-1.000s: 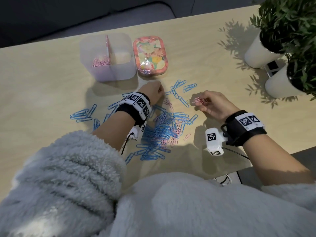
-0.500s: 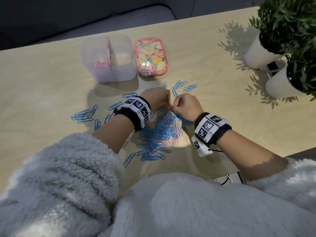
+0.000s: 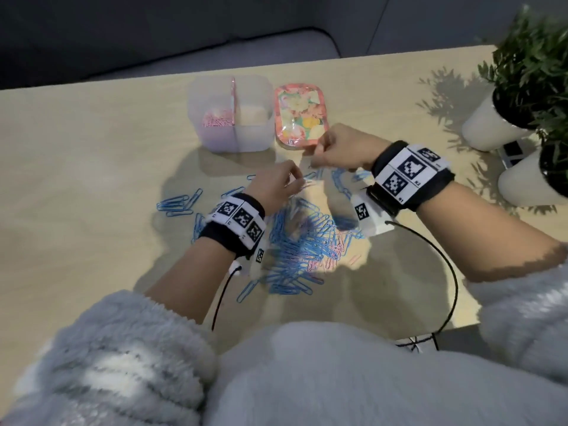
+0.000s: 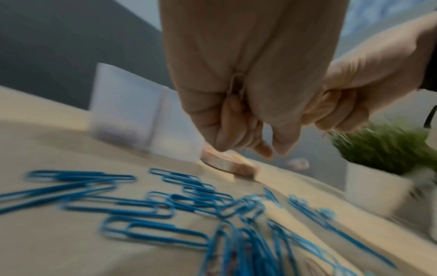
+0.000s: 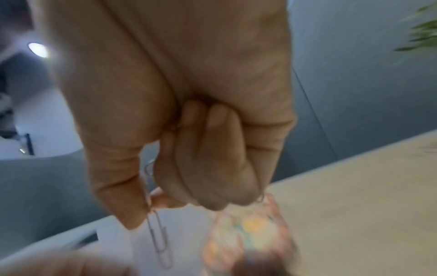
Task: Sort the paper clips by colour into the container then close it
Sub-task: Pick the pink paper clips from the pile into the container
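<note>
A translucent two-part container (image 3: 257, 136) stands at the back of the table, with pink clips (image 3: 216, 119) in its left compartment. Its floral lid (image 3: 299, 115) lies beside it on the right. My left hand (image 3: 293, 179) hovers over the far edge of the blue clip pile (image 3: 301, 241), fingers curled round a pale pink clip (image 4: 236, 85). My right hand (image 3: 318, 155) is raised just in front of the lid. It pinches pale pink clips (image 5: 158, 233) between thumb and fingers; they hang down. A few pink clips are mixed into the pile.
More blue clips (image 3: 176, 204) lie scattered left of the pile. Two white plant pots (image 3: 485, 127) (image 3: 522, 182) stand at the right edge of the table. Cables run from both wrist cameras toward me.
My right hand came in from the right to meet the left hand, then rose toward the lid holding clips. The left hand stayed almost in place.
</note>
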